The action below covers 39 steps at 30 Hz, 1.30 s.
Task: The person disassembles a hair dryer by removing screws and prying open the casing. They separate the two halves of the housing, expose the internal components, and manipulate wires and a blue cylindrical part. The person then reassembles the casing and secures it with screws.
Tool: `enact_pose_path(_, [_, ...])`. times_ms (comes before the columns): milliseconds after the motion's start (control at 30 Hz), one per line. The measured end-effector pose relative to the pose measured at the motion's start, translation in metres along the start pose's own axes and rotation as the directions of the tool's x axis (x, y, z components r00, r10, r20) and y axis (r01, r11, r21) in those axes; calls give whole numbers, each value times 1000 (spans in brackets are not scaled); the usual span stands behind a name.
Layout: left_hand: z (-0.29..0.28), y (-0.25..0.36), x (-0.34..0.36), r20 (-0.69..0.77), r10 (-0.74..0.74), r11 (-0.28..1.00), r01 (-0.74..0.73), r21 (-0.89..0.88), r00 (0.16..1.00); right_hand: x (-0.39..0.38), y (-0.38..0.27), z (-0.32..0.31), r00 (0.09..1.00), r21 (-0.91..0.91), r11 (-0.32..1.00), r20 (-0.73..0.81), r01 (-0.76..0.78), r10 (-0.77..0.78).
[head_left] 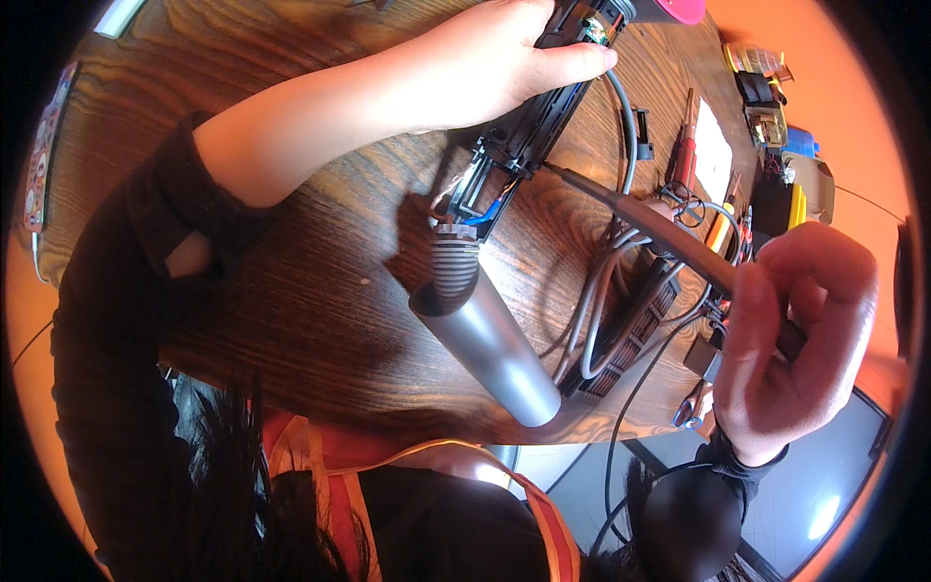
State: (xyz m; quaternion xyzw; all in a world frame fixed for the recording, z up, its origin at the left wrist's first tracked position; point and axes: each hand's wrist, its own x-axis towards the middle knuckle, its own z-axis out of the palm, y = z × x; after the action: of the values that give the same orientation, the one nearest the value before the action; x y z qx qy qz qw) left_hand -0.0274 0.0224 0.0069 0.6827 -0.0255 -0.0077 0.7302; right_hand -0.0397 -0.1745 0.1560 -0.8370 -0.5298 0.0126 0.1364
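Observation:
My left hand (509, 70) grips the opened black housing (546, 124) of a hand-held appliance, its thumb lying across the upper part near a small circuit board. Wires, one of them blue, show at the housing's lower end. There a ribbed grey sleeve (454, 267) runs into a smooth grey tube (490, 351). In my right hand (810, 325), closed between thumb and fingers, is a slim dark tool (669, 235) with a narrow tip; its exact kind is unclear. The tip meets or nearly meets the side of the housing.
A grey cable (593, 310) loops on the wooden table (320, 310) beside a black slotted part (630, 344). Farther right lie a red-handled screwdriver (685, 160), white paper (714, 141) and scissors (690, 405). Small boxes (771, 126) line the orange wall. A flat patterned device (47, 155) lies far left.

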Motion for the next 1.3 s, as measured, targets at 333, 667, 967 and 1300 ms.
enact_pose_path(333, [1, 3, -1, -13, 16, 1000, -16, -1, 1000, 3, -4, -4, 996, 23, 998, 65, -60, 58])
enact_pose_path(667, [0, 5, -2, 4, -26, 1000, 26, 15, 1000, 8, -8, -11, 972, 17, 979, 119, -204, 201])
enact_pose_path(967, [-2, 6, -2, 9, -71, 997, 71, 29, 997, 2, 5, -8, 996, 38, 999, 85, -20, 17])
enact_pose_path(1300, [-7, 17, -13, 63, -62, 992, 68, -107, 996, -14, 16, -7, 882, 226, 892, -188, -390, 433])
